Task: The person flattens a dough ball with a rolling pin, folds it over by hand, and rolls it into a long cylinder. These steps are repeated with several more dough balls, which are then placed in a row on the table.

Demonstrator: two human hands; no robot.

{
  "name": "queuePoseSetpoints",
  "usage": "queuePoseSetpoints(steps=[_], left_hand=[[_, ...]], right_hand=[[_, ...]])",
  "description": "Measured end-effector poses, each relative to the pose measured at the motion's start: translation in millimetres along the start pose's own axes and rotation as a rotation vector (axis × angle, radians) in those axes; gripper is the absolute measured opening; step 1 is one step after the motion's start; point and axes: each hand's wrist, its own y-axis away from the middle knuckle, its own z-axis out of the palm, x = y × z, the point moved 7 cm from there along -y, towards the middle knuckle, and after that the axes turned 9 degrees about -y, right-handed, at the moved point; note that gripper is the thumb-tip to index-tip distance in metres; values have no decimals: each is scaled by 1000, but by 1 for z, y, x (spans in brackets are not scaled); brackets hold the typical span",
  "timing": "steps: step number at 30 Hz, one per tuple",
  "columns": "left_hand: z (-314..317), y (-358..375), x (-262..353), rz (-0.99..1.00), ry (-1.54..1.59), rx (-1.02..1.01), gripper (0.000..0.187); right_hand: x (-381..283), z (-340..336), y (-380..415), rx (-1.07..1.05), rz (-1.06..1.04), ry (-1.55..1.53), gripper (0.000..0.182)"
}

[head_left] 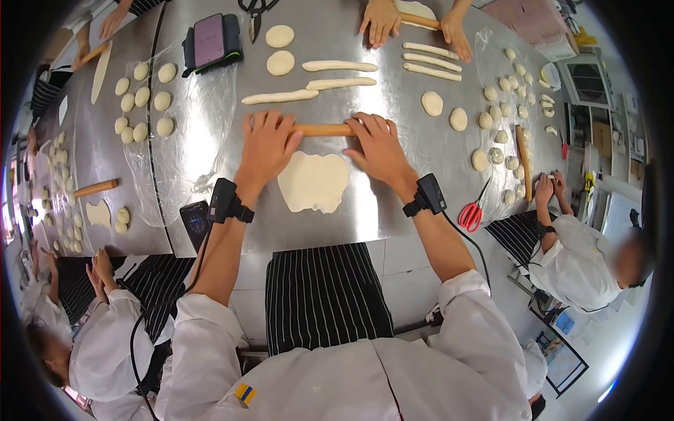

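Observation:
A wooden rolling pin (pixel 323 130) lies crosswise between my hands, just beyond a flat sheet of dough (pixel 313 182) on the steel table. My left hand (pixel 269 144) is closed over the pin's left end, and my right hand (pixel 377 146) is closed over its right end. The sheet has a wavy outline and a ragged near edge. Beyond the pin lie long dough strips (pixel 340 66) and two round dough pieces (pixel 280 63). Each of my wrists wears a black device.
Co-workers' hands (pixel 382 22) roll dough at the far edge. Dough balls (pixel 142 97) rest on plastic at left, others at right. A phone (pixel 208 40), black scissors (pixel 255 15) and red-handled scissors (pixel 470 217) lie around. Co-workers stand on both sides.

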Motion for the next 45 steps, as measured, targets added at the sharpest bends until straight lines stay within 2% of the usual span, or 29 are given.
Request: queuePoseSetpoints(steps=[1, 3, 4, 6, 9, 10, 13, 14, 15, 16, 17, 19, 23, 24, 26, 29, 31, 33, 34, 35, 37, 39, 40, 41, 43, 45], left_hand=[[10, 3, -3, 51, 58, -61, 39], [14, 3, -12, 76, 27, -33, 40], [12, 3, -12, 103, -3, -13, 42], [-9, 12, -15, 104, -33, -52, 42], [-49, 57, 5, 100, -15, -237, 40], [-50, 80, 12, 96, 52, -203, 42], [-6, 138, 17, -10, 172, -173, 49], [3, 141, 14, -95, 100, -123, 52], [3, 138, 13, -180, 32, -75, 56], [7, 136, 15, -223, 32, -87, 61], [13, 131, 17, -224, 36, -86, 61], [-4, 100, 14, -274, -239, 1, 60], [1, 30, -12, -332, -267, 107, 60], [-1, 14, -22, -402, -185, 151, 57], [-10, -3, -33, -502, -36, 202, 52], [-18, 4, -26, -458, 71, 289, 52], [-15, 30, -15, -457, 123, 289, 54], [-5, 52, -2, -456, 175, 295, 56], [9, 56, 13, -367, 101, 138, 57], [24, 62, 26, -279, 27, -20, 59], [30, 65, 39, -222, 77, -100, 59], [37, 65, 47, -164, 136, -176, 59], [35, 66, 49, -136, 131, -176, 58], [34, 68, 51, -112, 126, -177, 57], [31, 78, 57, -96, 181, -168, 56], [29, 96, 64, -73, 237, -162, 56]], right_hand=[[4, 4, 1, 0, -2, 2, 50], [20, 15, -1, -104, 181, -23, 39], [16, 12, -2, -106, 177, -23, 39], [-10, -11, 4, 74, 42, 8, 31], [-47, -25, 50, 58, -17, 37, 32], [-46, -21, 64, 58, -13, 34, 32], [-30, 18, 100, 27, 0, -74, 33], [-23, 36, 104, -2, 56, -59, 41], [-25, 43, 102, -34, 114, -44, 49], [-28, 47, 104, -24, 147, -10, 73], [-27, 52, 99, -26, 146, -7, 73], [-21, 54, 86, -14, 210, 119, 89], [-4, 23, 8, 67, 193, 176, 79], [8, 13, -9, 71, 193, 174, 79], [20, 5, -26, -143, -60, -23, 69], [24, -4, -20, -233, -184, 31, 62], [35, -9, -14, -210, -157, 0, 59], [62, -10, -14, -250, 86, 32, 56], [70, -6, -10, -249, 86, 29, 56], [76, -5, -7, -177, 98, 10, 58], [72, -7, -5, -104, 110, -7, 60], [47, -18, 5, 240, 49, 151, 68], [41, -11, 11, 284, 52, 38, 76], [18, -6, 14, 264, 55, 0, 79], [-20, 35, 21, 1, -56, -207, 79], [-47, 64, 31, -81, -40, -196, 79]])
